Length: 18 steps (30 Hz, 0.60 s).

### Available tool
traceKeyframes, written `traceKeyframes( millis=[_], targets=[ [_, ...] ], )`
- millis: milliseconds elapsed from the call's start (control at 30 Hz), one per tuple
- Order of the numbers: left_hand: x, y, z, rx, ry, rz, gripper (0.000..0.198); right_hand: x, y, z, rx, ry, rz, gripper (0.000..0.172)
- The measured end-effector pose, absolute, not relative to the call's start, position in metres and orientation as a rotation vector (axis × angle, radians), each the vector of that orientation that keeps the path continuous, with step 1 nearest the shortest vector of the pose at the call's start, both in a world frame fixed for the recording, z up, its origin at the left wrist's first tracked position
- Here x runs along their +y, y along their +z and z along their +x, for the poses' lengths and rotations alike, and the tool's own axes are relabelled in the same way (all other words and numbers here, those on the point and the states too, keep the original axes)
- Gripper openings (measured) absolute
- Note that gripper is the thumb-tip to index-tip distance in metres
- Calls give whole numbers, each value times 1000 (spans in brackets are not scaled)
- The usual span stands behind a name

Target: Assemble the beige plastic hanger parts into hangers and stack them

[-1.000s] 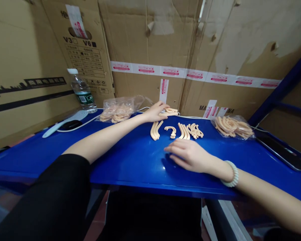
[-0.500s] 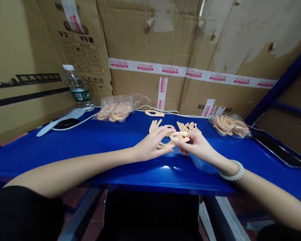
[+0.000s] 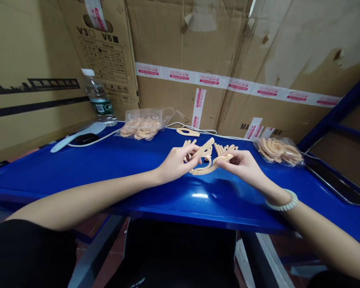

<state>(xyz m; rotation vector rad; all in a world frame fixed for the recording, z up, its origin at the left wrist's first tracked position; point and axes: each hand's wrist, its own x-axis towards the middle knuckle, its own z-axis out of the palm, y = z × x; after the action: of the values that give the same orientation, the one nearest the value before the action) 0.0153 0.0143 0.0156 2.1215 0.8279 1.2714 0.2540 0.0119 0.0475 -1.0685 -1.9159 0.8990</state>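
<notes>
My left hand [image 3: 180, 163] pinches a flat, pale wood-coloured strip [image 3: 207, 146] that tilts up to the right. Between thumb and fingers of my right hand [image 3: 243, 165] is a curved pale piece [image 3: 224, 158]. Below and between the hands, a rounded pale piece [image 3: 202, 171] curves just above or on the blue table; I cannot tell whether it joins the one in my right hand. Behind my fingers lie several short pale sticks [image 3: 225, 148], partly hidden, and others stand out past my left knuckles.
A clear bag of pale pieces [image 3: 142, 125] lies at the back left, another bag [image 3: 278, 151] at the right. A pale oval ring [image 3: 188, 132] rests near a white cable. A water bottle [image 3: 100, 100], light-blue fly swatter-like paddle [image 3: 78, 137] and dark tablet-like slab [image 3: 337, 182] flank the table [image 3: 132, 160].
My hands have moved apart. The strip that lay level between them now tilts upward in my left hand, and my right hand has shifted right with the curved piece. The view has moved slightly.
</notes>
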Motion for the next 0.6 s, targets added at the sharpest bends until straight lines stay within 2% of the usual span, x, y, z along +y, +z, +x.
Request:
traceKeyframes(
  millis=[367, 600],
  targets=[
    [38, 15, 5, 950, 1259, 1871, 30, 25, 45, 258, -1661, 946, -1007, 30],
    [44, 19, -2, 1031, 1268, 1911, 27, 30, 41, 260, -1532, 1055, -964, 26]
  ],
)
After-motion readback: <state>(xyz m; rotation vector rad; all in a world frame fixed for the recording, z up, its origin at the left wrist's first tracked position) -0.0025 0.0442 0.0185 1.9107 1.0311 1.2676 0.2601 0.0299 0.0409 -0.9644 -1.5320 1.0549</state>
